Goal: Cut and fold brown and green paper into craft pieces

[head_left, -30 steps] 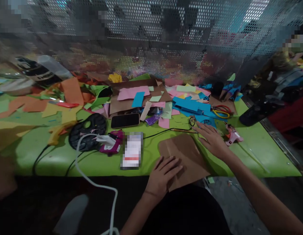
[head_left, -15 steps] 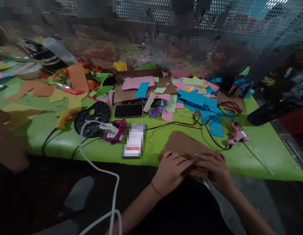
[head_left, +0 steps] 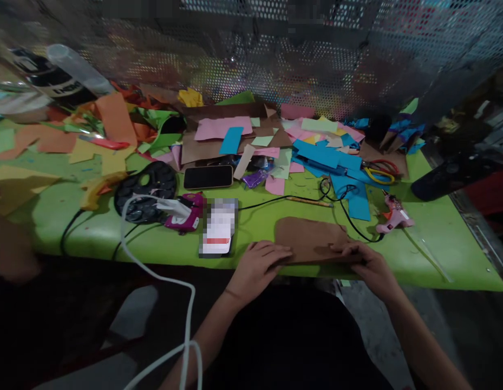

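A folded piece of brown paper (head_left: 312, 238) lies at the near edge of the green table (head_left: 438, 254). My left hand (head_left: 257, 268) grips its near left edge, thumb below and fingers over the top. At the near right corner my right hand (head_left: 368, 265) pinches the same brown paper. The two hands are apart, one at each end of the fold.
A pink glue gun (head_left: 393, 216) with a black cable lies right of the paper. A phone (head_left: 208, 176), a pencil (head_left: 310, 201), scissors (head_left: 377, 173), a black round tray (head_left: 148, 187) and many coloured paper scraps cover the table. A perforated metal screen (head_left: 275, 65) stands behind.
My right hand came back from the far right of the table to the brown paper. Both hands then slid apart along its near edge, and the paper now lies flatter.
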`<state>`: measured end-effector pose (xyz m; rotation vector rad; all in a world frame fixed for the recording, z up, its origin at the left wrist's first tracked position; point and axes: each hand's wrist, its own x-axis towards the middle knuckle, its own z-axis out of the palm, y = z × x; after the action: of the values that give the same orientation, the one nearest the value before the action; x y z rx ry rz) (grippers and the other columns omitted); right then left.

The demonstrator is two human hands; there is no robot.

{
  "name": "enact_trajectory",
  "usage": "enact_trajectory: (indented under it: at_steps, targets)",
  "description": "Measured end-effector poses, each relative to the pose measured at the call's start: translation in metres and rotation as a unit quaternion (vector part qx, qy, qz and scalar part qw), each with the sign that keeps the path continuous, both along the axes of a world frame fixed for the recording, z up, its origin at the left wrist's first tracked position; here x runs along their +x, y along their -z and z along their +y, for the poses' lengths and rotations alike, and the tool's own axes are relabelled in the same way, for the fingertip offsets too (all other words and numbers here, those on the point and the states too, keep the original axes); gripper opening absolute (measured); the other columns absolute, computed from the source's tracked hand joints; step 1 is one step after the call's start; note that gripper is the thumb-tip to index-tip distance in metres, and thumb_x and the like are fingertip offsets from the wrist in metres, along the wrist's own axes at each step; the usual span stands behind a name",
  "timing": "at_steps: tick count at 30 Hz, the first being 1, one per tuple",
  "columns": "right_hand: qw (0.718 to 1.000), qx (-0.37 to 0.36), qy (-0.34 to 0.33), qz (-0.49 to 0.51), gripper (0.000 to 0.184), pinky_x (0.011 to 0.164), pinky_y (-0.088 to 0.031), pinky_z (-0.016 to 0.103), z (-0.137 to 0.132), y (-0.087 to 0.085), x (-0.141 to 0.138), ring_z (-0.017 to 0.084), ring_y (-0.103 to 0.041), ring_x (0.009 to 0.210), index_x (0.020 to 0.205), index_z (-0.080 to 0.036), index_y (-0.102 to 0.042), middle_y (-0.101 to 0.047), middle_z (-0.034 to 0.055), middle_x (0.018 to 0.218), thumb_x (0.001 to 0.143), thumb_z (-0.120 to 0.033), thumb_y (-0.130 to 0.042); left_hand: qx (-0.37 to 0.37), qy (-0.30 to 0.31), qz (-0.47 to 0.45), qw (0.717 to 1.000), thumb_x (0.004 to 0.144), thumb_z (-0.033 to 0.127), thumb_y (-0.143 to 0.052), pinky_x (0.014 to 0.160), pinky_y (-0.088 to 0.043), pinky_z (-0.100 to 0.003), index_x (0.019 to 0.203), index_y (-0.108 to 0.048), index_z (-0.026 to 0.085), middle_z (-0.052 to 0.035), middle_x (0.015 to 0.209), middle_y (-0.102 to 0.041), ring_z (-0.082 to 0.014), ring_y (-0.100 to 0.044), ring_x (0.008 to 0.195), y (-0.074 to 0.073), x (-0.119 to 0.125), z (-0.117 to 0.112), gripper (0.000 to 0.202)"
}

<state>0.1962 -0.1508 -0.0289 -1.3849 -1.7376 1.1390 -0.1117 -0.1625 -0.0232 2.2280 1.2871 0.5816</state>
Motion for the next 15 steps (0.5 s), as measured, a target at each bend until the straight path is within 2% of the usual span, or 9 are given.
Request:
enact_trajectory:
  at_steps: [4, 6, 9, 11, 13, 15]
  targets:
    - [0.998, 0.021, 0.045, -0.036, 0.019, 0.072, -0.051, 0.031, 0.002, -0.001, 0.0, 0.022, -0.065, 0.082, 0.094, -0.02, -0.063, -0.071, 0.0036, 0.089, 0.08, -0.032, -0.063, -0.014, -0.144, -0.043, 0.989, 0.088, 0.023, -0.058, 0.08, -0.048, -0.035, 0.096, -0.065, 0.021, -0.0036, 0.093, -0.071, -0.0205, -0.062, 0.091, 0.004, 0.009, 0.004, 0.011]
    - [0.995, 0.042, 0.072, -0.063, 0.02, 0.064, -0.048, 0.028, 0.002, 0.0, -0.002, 0.02, -0.062, 0.074, 0.091, -0.02, -0.063, -0.068, 0.0021, 0.081, 0.083, -0.038, -0.063, -0.014, -0.205, -0.035, 0.978, 0.087, 0.028, -0.061, 0.075, -0.05, -0.034, 0.096, -0.063, 0.018, -0.0046, 0.089, -0.069, -0.0216, -0.062, 0.086, 0.006, 0.016, 0.006, 0.014]
    - [0.98, 0.09, 0.125, -0.128, 0.024, 0.056, -0.043, 0.026, 0.002, 0.004, -0.008, 0.016, -0.055, 0.061, 0.077, -0.02, -0.059, -0.059, -0.0009, 0.066, 0.084, -0.043, -0.063, -0.007, -0.248, -0.039, 0.968, 0.085, 0.028, -0.063, 0.077, -0.05, -0.035, 0.11, -0.058, 0.017, -0.0049, 0.092, -0.069, -0.0224, -0.064, 0.087, 0.008, 0.026, 0.009, 0.028]
    - [0.967, 0.119, 0.159, -0.161, 0.025, 0.056, -0.044, 0.026, 0.004, 0.007, -0.012, 0.016, -0.055, 0.059, 0.079, -0.02, -0.059, -0.059, -0.0008, 0.065, 0.083, -0.044, -0.064, -0.004, -0.259, -0.036, 0.965, 0.085, 0.024, -0.063, 0.082, -0.049, -0.037, 0.126, -0.051, 0.018, -0.0037, 0.092, -0.07, -0.0222, -0.066, 0.088, 0.008, 0.03, 0.011, 0.043]
    - [0.961, 0.133, 0.172, -0.17, 0.027, 0.059, -0.047, 0.027, 0.005, 0.009, -0.015, 0.017, -0.059, 0.063, 0.095, -0.019, -0.062, -0.064, 0.0012, 0.072, 0.083, -0.043, -0.065, -0.001, -0.266, -0.013, 0.964, 0.085, 0.023, -0.063, 0.084, -0.048, -0.039, 0.138, -0.041, 0.019, -0.0022, 0.089, -0.07, -0.0224, -0.067, 0.087, 0.008, 0.031, 0.011, 0.057]
    - [0.964, 0.128, 0.162, -0.166, 0.036, 0.061, -0.05, 0.028, 0.006, 0.011, -0.016, 0.017, -0.061, 0.065, 0.116, -0.019, -0.06, -0.067, 0.0022, 0.079, 0.086, -0.039, -0.062, 0.005, -0.269, 0.015, 0.963, 0.085, 0.023, -0.064, 0.085, -0.048, -0.039, 0.142, -0.036, 0.019, -0.0017, 0.087, -0.07, -0.0231, -0.067, 0.087, 0.007, 0.032, 0.011, 0.064]
